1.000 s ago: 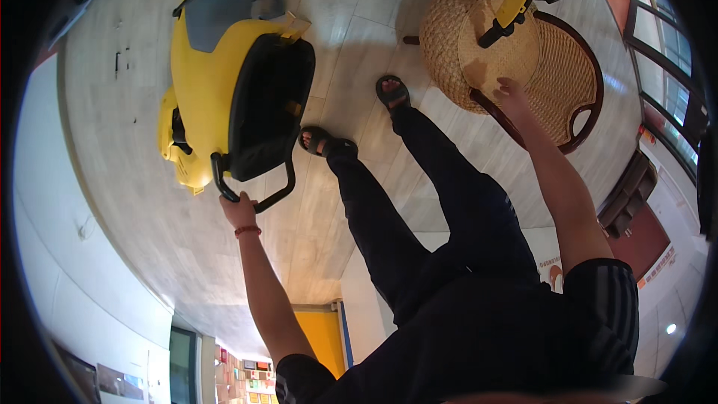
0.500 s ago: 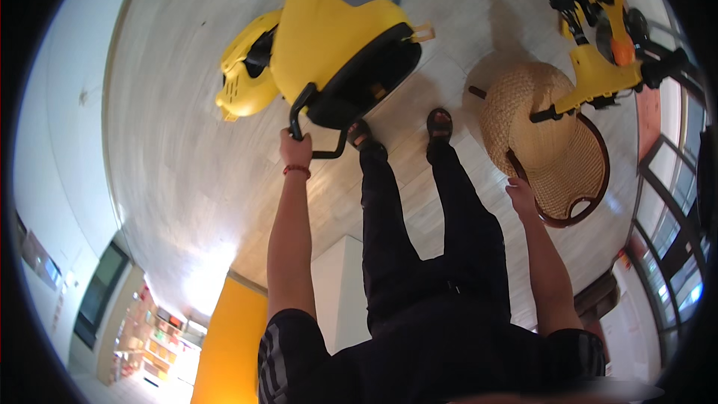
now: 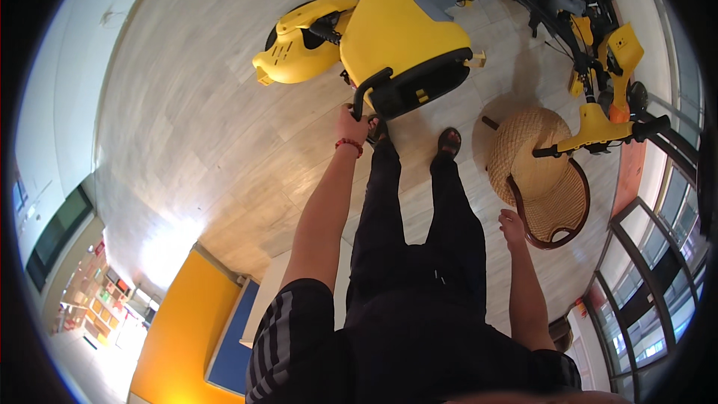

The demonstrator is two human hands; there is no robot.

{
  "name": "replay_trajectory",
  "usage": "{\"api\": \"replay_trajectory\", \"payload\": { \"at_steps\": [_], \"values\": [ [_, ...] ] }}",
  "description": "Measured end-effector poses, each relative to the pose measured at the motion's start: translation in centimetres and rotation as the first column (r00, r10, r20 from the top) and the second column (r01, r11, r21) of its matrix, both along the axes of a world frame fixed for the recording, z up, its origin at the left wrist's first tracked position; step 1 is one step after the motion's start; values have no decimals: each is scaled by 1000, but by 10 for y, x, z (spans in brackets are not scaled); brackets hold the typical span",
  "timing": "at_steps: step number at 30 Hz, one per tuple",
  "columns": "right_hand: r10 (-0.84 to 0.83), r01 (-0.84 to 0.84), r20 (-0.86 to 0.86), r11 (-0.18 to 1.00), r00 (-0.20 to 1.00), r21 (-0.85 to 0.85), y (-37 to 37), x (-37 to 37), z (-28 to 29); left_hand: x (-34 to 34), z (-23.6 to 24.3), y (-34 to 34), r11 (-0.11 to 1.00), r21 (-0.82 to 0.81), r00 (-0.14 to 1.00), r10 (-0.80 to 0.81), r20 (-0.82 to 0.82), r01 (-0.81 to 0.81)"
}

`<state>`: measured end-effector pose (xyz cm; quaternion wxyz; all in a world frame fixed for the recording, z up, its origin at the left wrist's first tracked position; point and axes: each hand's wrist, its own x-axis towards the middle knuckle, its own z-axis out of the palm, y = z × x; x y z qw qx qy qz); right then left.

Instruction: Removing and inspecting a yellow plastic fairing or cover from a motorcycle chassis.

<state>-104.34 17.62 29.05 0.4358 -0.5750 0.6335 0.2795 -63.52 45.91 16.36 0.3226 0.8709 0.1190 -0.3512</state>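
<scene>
My left hand (image 3: 354, 124) is closed around a black tubular handle (image 3: 368, 91) at the near end of a yellow, rounded vehicle-like body (image 3: 396, 26) with a black lower rim. A separate-looking yellow shell with slots (image 3: 303, 60), like a fender or cowling, sticks out on its left side. My right hand (image 3: 512, 227) hangs beside the dark wooden rim of a woven wicker chair (image 3: 531, 138), its fingers loosely bent and nothing seen in them.
A yellow part with black handlebars (image 3: 594, 129) reaches over the chair on the right, joined to more black and yellow machinery. A yellow panel (image 3: 183, 322) and a blue panel (image 3: 235, 344) stand at lower left. Framed windows (image 3: 651, 277) line the right; pale plank floor (image 3: 209, 135) lies between.
The yellow body and my left hand have shifted right and up in view, with the handle still held. My right hand has dropped a little away from the chair's rim.
</scene>
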Motion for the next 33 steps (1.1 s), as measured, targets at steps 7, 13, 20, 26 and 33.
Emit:
{"api": "replay_trajectory", "payload": {
  "at_steps": [7,13,20,26,33],
  "values": [
    [21,-22,25,999,999,27,34,18,22,-17,2,75,995,39,990,-101,103,97],
    [100,-105,35,976,994,192,29,43,10,-53,55,190,990,103,989,106,-98,-96],
    [159,-196,189,961,969,197,38,141,9,-180,92,330,997,80,940,11,-340,17],
    [227,-275,258,947,939,167,60,167,-3,-210,139,347,940,274,662,338,-670,-202],
    [325,-320,-15,937,946,140,86,148,-65,-100,132,429,935,41,785,320,-531,-353]
  ]
}}
